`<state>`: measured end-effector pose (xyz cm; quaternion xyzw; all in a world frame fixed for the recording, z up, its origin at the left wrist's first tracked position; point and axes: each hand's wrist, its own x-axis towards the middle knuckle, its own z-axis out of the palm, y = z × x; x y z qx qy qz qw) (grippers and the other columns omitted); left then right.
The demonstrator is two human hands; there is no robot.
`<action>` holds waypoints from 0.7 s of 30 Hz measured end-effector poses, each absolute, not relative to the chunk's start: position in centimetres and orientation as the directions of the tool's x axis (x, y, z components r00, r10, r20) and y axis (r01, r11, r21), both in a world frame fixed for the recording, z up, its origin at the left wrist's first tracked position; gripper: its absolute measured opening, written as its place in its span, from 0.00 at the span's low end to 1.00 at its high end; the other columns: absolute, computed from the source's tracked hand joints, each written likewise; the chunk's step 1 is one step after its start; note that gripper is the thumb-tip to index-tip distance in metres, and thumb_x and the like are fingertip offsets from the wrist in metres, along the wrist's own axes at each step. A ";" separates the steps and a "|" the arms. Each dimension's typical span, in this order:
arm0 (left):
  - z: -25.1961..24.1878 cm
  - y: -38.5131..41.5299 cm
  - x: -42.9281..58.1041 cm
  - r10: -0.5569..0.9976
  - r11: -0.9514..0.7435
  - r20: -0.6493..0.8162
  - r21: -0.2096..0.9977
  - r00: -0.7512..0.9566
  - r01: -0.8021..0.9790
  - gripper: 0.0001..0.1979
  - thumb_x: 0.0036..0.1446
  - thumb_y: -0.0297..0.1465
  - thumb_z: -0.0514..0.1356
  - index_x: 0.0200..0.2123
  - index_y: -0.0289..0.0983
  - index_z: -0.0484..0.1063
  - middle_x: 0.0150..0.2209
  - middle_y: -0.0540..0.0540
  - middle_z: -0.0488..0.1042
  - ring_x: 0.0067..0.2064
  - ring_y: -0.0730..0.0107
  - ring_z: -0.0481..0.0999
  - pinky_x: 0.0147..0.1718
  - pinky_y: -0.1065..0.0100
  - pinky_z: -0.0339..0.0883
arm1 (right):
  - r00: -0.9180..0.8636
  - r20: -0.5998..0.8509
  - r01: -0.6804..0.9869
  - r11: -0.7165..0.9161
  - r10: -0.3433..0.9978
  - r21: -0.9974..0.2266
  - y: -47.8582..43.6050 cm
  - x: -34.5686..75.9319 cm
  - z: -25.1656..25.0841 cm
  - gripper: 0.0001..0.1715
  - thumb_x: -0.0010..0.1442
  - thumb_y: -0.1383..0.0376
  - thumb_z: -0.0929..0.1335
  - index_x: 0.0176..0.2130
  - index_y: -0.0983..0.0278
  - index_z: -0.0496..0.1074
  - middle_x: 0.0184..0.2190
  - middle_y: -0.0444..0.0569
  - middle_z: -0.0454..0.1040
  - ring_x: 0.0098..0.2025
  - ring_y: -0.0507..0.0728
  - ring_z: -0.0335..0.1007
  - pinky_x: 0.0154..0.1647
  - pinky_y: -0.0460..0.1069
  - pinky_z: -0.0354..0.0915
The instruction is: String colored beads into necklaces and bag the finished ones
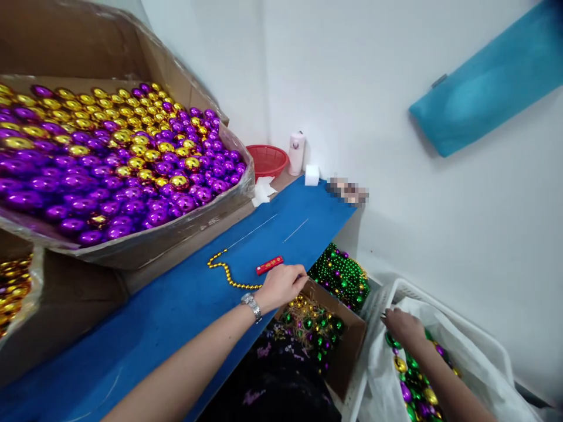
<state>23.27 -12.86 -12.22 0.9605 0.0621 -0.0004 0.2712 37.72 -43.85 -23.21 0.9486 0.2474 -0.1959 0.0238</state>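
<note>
My left hand (284, 283) rests on the near edge of the blue table (176, 310), fingers curled shut at the end of a gold bead string (226, 272) that lies on the blue surface. A red lighter (270, 265) lies just beyond its knuckles. My right hand (402, 326) reaches down into a white bin lined with a plastic bag (444, 328), fingers bent among large green, gold and purple beads (411, 381); what it grips is hidden. A wristwatch (251, 305) sits on the left wrist.
A big cardboard box of purple and gold balls (109, 158) stands at the left. A small open carton of mixed beads (314, 328) and a heap of green bead strings (341, 272) sit below the table edge. A red basket (267, 159) and white bottle (296, 152) stand at the back.
</note>
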 end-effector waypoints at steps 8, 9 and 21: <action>-12.3 -14.0 24.0 0.121 -0.842 -0.058 0.523 0.991 0.134 0.13 0.60 0.35 0.51 0.32 0.38 0.74 0.26 0.48 0.76 0.26 0.68 0.72 0.25 0.71 0.55 | 0.566 -0.090 0.712 -0.541 0.820 -0.447 -36.0 33.7 -19.3 0.19 0.66 0.55 0.58 0.53 0.58 0.64 0.44 0.48 0.73 0.42 0.53 0.72 0.43 0.46 0.67; -12.2 -14.2 24.0 0.121 -0.841 -0.060 0.524 0.991 0.134 0.13 0.60 0.35 0.51 0.32 0.38 0.74 0.26 0.48 0.76 0.26 0.69 0.72 0.24 0.72 0.55 | 0.558 -0.056 0.721 -0.518 0.828 -0.460 -35.3 33.2 -18.9 0.19 0.66 0.56 0.58 0.53 0.59 0.65 0.43 0.48 0.73 0.41 0.54 0.72 0.42 0.46 0.67; -10.8 -15.0 23.0 0.135 -0.757 -0.044 0.640 0.990 0.132 0.11 0.59 0.33 0.53 0.31 0.38 0.74 0.24 0.49 0.75 0.26 0.69 0.71 0.24 0.71 0.55 | 0.534 0.115 0.801 -0.458 0.838 -0.385 -33.6 32.7 -18.7 0.16 0.66 0.59 0.59 0.44 0.58 0.72 0.33 0.46 0.75 0.33 0.52 0.73 0.31 0.43 0.64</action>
